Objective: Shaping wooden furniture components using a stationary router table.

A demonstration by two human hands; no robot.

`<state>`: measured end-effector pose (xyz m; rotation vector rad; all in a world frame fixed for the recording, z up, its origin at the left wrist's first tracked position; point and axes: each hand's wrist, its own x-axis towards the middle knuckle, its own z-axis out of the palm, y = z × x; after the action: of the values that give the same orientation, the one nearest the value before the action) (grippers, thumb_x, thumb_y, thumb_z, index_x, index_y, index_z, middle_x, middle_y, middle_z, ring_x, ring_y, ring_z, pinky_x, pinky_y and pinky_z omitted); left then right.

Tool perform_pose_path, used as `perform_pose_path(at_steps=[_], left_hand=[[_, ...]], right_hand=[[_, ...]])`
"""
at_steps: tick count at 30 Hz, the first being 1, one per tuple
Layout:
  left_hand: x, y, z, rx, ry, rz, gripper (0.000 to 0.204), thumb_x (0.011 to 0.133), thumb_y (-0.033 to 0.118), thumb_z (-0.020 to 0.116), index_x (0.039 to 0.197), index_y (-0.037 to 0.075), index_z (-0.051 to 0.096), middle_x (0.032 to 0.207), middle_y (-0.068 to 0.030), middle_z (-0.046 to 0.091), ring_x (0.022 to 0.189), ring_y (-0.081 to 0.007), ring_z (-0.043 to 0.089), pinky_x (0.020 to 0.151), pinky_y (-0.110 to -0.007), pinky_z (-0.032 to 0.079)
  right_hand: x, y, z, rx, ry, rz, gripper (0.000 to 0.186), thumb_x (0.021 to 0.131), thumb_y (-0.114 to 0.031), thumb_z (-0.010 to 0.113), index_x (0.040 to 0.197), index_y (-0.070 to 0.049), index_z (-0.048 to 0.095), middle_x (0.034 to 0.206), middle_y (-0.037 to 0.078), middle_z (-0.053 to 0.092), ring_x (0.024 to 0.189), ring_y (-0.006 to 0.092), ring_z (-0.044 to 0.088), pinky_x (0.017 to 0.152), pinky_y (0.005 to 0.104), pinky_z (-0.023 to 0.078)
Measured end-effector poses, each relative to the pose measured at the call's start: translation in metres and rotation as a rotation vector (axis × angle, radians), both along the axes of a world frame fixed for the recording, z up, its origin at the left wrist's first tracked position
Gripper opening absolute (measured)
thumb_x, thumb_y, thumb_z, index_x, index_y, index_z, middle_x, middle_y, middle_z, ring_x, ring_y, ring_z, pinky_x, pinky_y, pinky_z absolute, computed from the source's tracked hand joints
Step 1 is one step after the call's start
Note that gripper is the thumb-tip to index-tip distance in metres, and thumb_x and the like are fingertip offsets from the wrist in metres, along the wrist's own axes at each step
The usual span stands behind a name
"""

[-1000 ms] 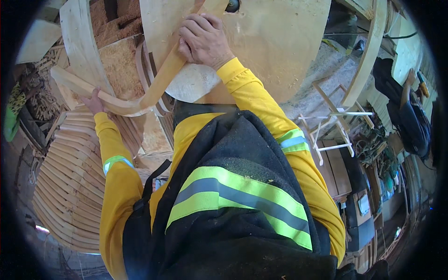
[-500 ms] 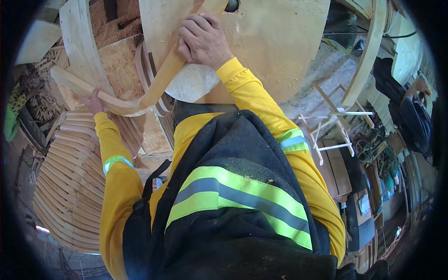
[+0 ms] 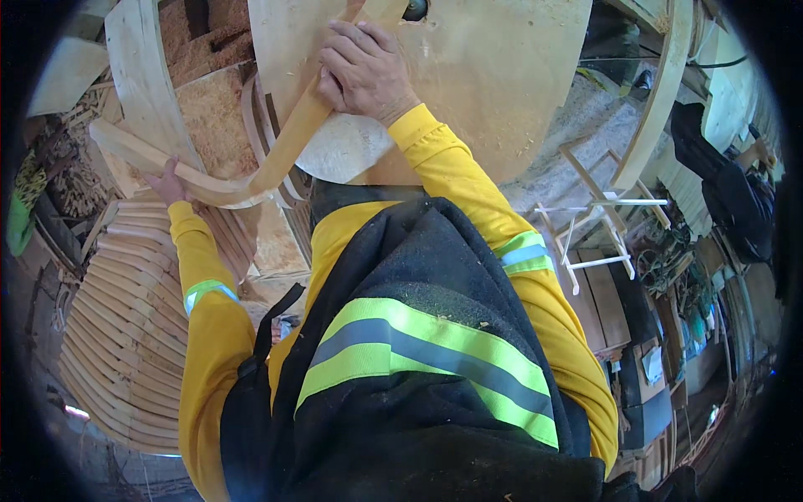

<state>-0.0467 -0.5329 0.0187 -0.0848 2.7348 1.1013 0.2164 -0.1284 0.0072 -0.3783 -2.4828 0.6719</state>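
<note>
A long bent wooden piece runs from the left up over the edge of a plywood tabletop. My left hand grips its lower stretch near the left end, thumb up over the wood. On the upper stretch, my right hand is closed over the piece, fingers curled across its top. Just beyond that hand, a dark round machine part shows in an opening of the tabletop. The far end of the wood passes out at the upper edge.
Many similar curved wooden pieces lie stacked in rows at the left. Reddish sawdust fills the upper left. A wooden frame stands right of the tabletop. At the far right is a person in dark clothes.
Both my hands and the bent wooden piece look almost unmoved. The person at the far right has shifted posture, with a hand now showing.
</note>
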Motion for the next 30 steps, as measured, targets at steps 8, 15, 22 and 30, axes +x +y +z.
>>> perform_pose_path(at_steps=[8,15,22,30], left_hand=[[-0.004,-0.006,-0.006,-0.034,-0.038,0.004,0.109,0.078,0.011,0.083,0.16,-0.008,0.014,0.155,-0.024,0.04,0.135,-0.0339,0.048,0.114,-0.04,0.041],[-0.013,-0.029,-0.011,-0.058,-0.014,0.042,0.111,0.077,0.013,0.082,0.16,-0.012,0.012,0.159,-0.0269,0.034,0.141,-0.0353,0.043,0.119,-0.04,0.036],[0.002,0.017,-0.011,-0.054,-0.03,-0.044,0.11,0.076,0.016,0.081,0.159,-0.012,0.014,0.156,-0.029,0.036,0.138,-0.0373,0.047,0.117,-0.042,0.038],[0.02,0.051,0.01,-0.177,-0.052,0.068,0.116,0.073,0.016,0.08,0.159,-0.012,0.008,0.154,-0.0315,0.039,0.134,-0.0381,0.05,0.115,-0.042,0.041]], right_hand=[[0.004,0.003,0.009,-0.023,-0.055,0.012,0.018,0.086,-0.023,0.063,0.1,-0.012,0.067,0.121,0.005,0.069,0.132,0.0216,0.058,0.119,0.0419,0.036],[0.004,-0.007,0.027,-0.13,-0.153,-0.016,0.026,0.09,-0.018,0.064,0.115,-0.009,0.067,0.141,0.008,0.061,0.14,0.0282,0.051,0.121,0.045,0.034],[0.01,-0.003,0.028,-0.098,-0.227,-0.12,0.036,0.084,-0.017,0.064,0.119,-0.007,0.067,0.144,0.012,0.059,0.141,0.0274,0.05,0.122,0.044,0.035],[0.002,-0.005,0.031,-0.133,-0.302,-0.206,0.058,0.076,-0.017,0.072,0.132,-0.006,0.062,0.156,0.009,0.049,0.149,0.0267,0.04,0.125,0.0427,0.03]])
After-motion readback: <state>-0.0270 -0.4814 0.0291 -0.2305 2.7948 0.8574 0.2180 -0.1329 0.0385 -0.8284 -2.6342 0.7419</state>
